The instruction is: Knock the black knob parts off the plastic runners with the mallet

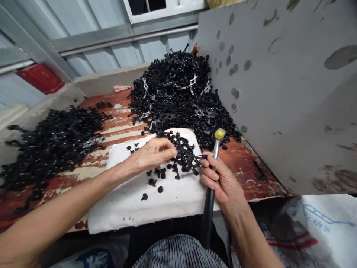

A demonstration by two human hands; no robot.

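Note:
In my right hand (223, 178) is a small mallet (209, 208) with a black grip, a metal shaft and a yellow head. Thumb and index finger of that same hand also pinch one end of a black scissor-like linkage (192, 162), which reaches left over the small parts. My left hand (156, 152) is closed, thumb against fingers, close to the linkage's other end. Whatever lies between its fingertips is hidden. Under both hands, many small black knob-like parts (160, 189) lie scattered on a folded white cloth (125, 208).
A tall heap of black linkages (178, 96) rises behind the cloth, and a second pile (52, 141) lies at left. A grey spotted panel (279, 104) borders the right side. The worn red-brown tabletop (117, 126) shows between the piles. A red object (41, 78) sits far left.

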